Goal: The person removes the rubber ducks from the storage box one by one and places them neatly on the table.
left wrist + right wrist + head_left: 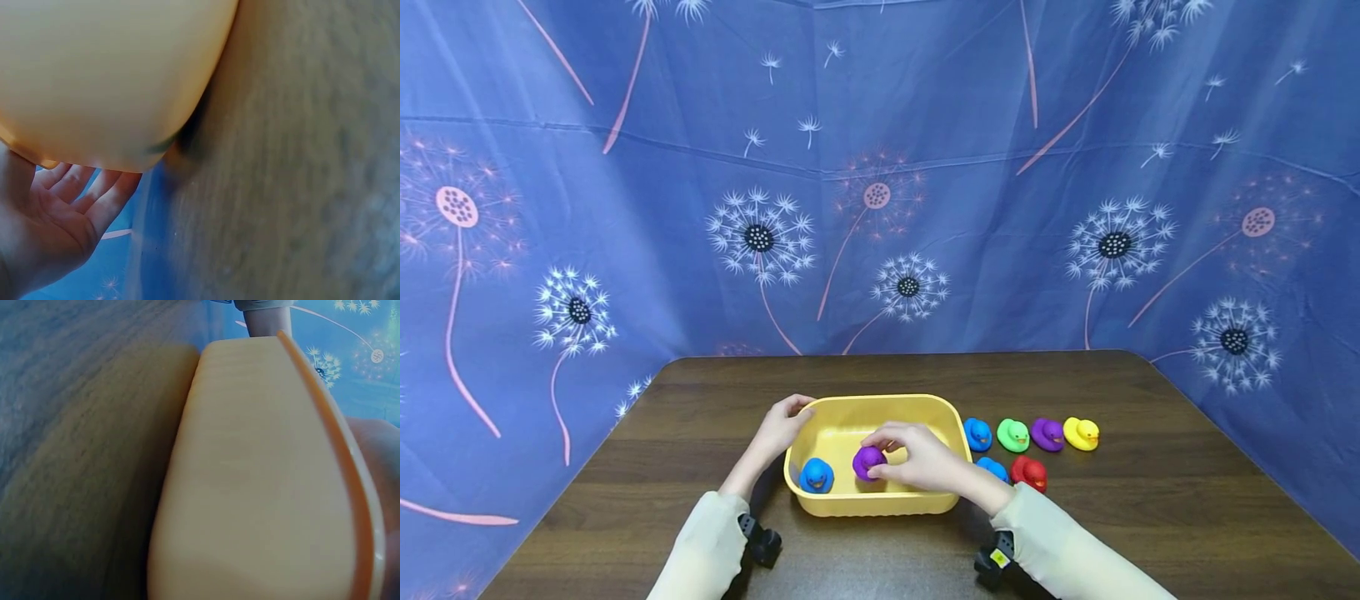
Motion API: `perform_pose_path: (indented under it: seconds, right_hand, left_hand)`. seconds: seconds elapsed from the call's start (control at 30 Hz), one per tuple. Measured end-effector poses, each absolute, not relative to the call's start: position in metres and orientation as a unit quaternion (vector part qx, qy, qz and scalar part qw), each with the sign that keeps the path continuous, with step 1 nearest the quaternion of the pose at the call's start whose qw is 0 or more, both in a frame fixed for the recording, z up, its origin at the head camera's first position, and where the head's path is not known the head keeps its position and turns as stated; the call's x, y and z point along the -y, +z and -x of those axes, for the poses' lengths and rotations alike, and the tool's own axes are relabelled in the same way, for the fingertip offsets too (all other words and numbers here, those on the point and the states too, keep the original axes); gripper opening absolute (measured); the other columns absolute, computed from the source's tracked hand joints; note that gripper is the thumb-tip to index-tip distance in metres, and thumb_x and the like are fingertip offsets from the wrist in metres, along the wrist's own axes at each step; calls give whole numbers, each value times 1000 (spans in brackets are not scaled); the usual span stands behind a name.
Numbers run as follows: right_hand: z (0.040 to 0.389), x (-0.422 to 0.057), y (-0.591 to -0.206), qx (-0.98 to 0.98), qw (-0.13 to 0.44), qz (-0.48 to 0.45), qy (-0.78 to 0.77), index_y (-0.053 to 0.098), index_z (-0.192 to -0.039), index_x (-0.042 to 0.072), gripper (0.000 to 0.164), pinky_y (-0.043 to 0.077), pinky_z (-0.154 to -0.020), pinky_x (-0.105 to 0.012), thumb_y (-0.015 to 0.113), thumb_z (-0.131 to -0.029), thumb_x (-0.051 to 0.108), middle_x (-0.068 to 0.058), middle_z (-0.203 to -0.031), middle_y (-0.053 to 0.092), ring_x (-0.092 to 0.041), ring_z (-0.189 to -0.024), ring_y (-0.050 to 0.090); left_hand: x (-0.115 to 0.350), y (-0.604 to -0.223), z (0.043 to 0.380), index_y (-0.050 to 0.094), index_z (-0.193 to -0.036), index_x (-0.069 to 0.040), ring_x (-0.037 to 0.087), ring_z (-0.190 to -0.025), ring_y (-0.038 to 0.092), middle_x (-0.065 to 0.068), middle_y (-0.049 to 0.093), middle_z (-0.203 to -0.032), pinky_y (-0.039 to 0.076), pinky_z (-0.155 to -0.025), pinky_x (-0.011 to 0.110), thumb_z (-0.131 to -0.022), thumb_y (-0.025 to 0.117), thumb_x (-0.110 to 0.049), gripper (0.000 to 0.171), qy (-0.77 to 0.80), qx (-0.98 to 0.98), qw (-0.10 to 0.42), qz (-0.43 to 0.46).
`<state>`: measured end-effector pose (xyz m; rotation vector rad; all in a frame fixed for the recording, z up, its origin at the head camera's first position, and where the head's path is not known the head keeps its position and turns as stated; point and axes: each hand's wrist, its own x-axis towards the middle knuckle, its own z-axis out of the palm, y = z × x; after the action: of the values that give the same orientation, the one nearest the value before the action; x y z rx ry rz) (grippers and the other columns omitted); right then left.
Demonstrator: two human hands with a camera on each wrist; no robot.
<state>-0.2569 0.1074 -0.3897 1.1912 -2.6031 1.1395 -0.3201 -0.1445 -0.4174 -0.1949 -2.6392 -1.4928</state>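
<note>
A yellow plastic tub point(880, 505) stands on the table. My left hand point(781, 427) holds its far left corner, the thumb at the rim; in the left wrist view, the fingers point(107, 199) of that hand lie along the outer wall. Over the tub's middle, my right hand point(917, 457) pinches a purple rubber duck point(867, 461) between thumb and fingers. Whether this duck touches the tub floor I cannot tell. A blue rubber duck point(816, 476) sits inside at the front left. In the right wrist view, the tub's wall point(256, 469) hides most of the right hand.
Right of the tub, a back row has a blue duck point(978, 434), a green duck point(1013, 435), a purple duck point(1048, 434) and a yellow duck point(1081, 433). Before them sit another blue duck point(992, 468), partly hidden, and a red duck point(1030, 472). A blue curtain point(880, 108) hangs behind.
</note>
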Motion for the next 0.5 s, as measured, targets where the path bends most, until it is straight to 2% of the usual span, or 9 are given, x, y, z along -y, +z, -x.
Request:
perform_pose_path:
  seconds: [0.5]
  right_hand:
    - [251, -125, -385, 839, 56, -396, 370, 66, -108, 5, 30, 52, -82, -28, 73, -80, 16, -2, -98, 68, -12, -89, 60]
  left_hand:
    - [146, -418, 319, 64, -108, -5, 18, -84, 60, 10, 67, -98, 48, -71, 27, -92, 56, -12, 20, -501, 861, 54, 73]
